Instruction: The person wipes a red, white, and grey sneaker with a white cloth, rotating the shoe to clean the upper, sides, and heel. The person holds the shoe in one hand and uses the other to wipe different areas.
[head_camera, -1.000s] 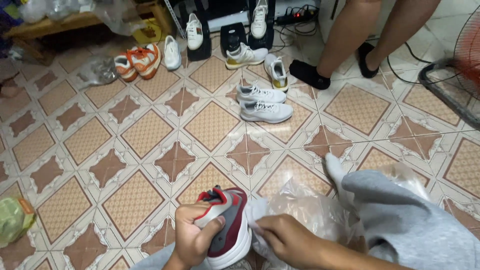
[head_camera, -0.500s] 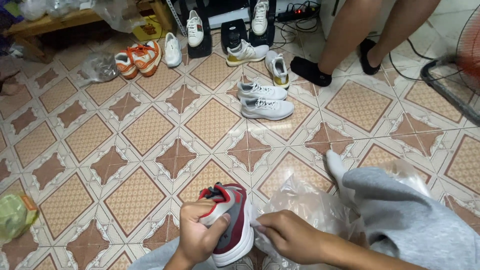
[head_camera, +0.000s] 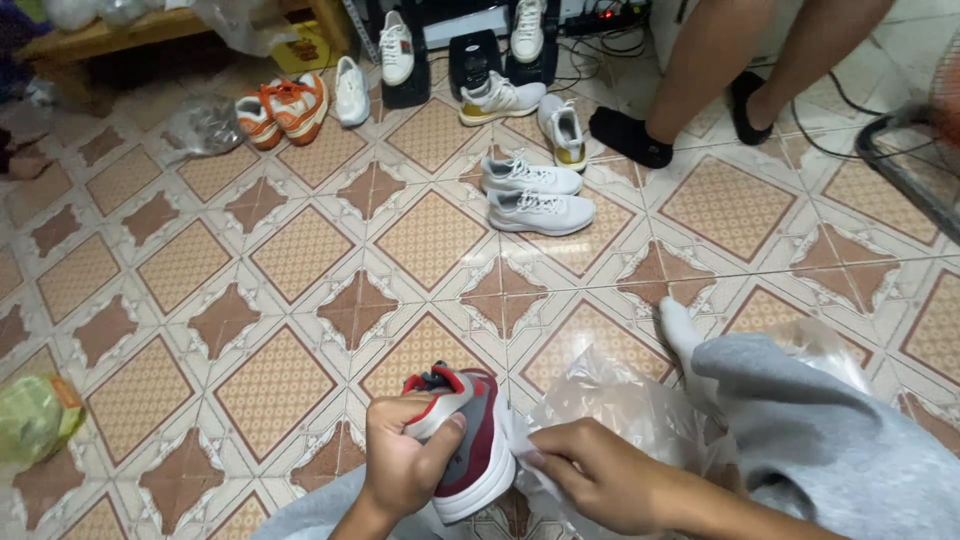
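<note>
Sneaker (head_camera: 470, 450) in red, grey and white sat low at the near edge of the tiled floor (head_camera: 300, 250), sole side turned toward the right, and the left hand (head_camera: 405, 455) had it clamped, fingers wrapped over the grey heel and thumb pressed on top. Right beside it, the right hand (head_camera: 590, 475) was pinched shut on a small white scrap at the shoe's sole edge, fingertips together and touching the white rim. Under and behind that hand lay a crumpled clear plastic bag (head_camera: 620, 410), spread across the tiles and running up against the person's grey-trousered leg (head_camera: 830, 440), with a white sock (head_camera: 680, 330) poking out past it.

Further out, toward the middle of the floor, a pair of light grey sneakers (head_camera: 535, 195) lay side by side, toes pointing left. Beyond them, near the far edge, a white pair with yellow soles (head_camera: 525, 110) sprawled apart, and an orange-and-white pair (head_camera: 285, 105) sat by the far left corner next to a single white shoe (head_camera: 350, 90). Another person's bare legs in black socks (head_camera: 630, 135) stood at the far right. A green bag (head_camera: 30, 415) rested at the left edge, and a fan guard (head_camera: 920, 165) showed at the right edge.
</note>
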